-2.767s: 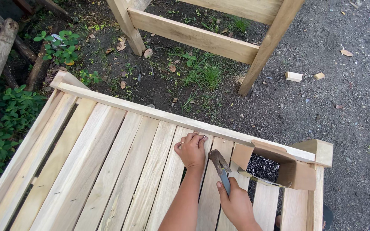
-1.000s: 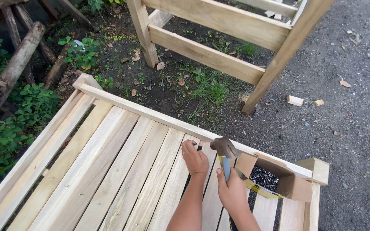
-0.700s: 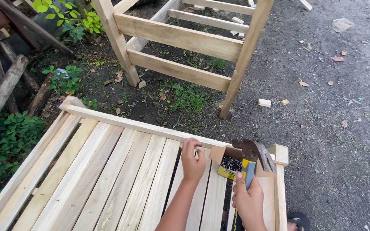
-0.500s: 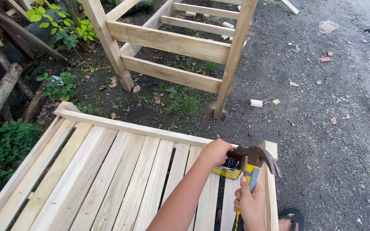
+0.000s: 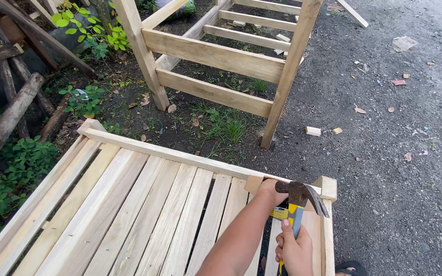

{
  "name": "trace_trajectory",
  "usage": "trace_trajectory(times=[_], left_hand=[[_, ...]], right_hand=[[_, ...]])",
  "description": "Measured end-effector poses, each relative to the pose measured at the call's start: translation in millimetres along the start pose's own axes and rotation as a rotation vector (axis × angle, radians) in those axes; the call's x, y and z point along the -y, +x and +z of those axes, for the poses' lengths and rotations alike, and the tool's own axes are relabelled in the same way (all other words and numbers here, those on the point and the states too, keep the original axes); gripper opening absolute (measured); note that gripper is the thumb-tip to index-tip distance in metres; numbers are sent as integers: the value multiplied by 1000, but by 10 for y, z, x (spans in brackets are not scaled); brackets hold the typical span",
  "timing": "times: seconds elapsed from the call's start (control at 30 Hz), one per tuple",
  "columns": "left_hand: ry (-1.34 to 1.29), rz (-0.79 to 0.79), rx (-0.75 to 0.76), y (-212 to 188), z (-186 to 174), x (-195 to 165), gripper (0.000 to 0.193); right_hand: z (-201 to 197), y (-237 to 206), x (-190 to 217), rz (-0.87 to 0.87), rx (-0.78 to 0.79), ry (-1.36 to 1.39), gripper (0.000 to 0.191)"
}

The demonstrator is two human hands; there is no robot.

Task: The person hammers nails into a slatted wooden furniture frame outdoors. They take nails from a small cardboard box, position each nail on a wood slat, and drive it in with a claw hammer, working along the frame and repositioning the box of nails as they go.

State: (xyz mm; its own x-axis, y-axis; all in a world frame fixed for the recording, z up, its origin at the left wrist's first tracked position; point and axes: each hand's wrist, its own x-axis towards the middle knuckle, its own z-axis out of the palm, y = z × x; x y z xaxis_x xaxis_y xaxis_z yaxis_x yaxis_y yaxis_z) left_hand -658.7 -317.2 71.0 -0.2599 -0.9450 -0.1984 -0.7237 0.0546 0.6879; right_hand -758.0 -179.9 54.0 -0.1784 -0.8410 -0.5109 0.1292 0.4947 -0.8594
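Observation:
My right hand (image 5: 293, 250) grips the blue and yellow handle of a claw hammer (image 5: 303, 195), whose dark head hangs over the right end of a slatted wooden frame (image 5: 144, 214). My left hand (image 5: 268, 189) reaches into a small cardboard box (image 5: 254, 183) that sits on the slats by the frame's corner post (image 5: 326, 187). The fingers of that hand are hidden behind the hammer head and the box flap. Most of the box is covered too.
A second wooden frame (image 5: 216, 56) stands upright on the dirt beyond. Old logs (image 5: 8, 117) and green plants (image 5: 6, 179) lie to the left. Grey gravel (image 5: 400, 194) with small wood offcuts (image 5: 313, 131) runs along the right. A sandalled foot (image 5: 351, 268) shows at the bottom edge.
My left hand has left the slat where it lay flat and gone right into the box. The hammer has moved right with my right hand, and the view has tilted up.

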Motion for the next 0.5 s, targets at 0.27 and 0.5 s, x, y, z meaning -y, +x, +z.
trace_trajectory(times=[0.27, 0.5], left_hand=[[285, 265, -37, -119, -87, 199, 18], [-369, 183, -199, -323, -55, 431, 4]], right_hand=[[-61, 38, -29, -36, -53, 28, 31], [-66, 43, -51, -84, -132, 41, 26]])
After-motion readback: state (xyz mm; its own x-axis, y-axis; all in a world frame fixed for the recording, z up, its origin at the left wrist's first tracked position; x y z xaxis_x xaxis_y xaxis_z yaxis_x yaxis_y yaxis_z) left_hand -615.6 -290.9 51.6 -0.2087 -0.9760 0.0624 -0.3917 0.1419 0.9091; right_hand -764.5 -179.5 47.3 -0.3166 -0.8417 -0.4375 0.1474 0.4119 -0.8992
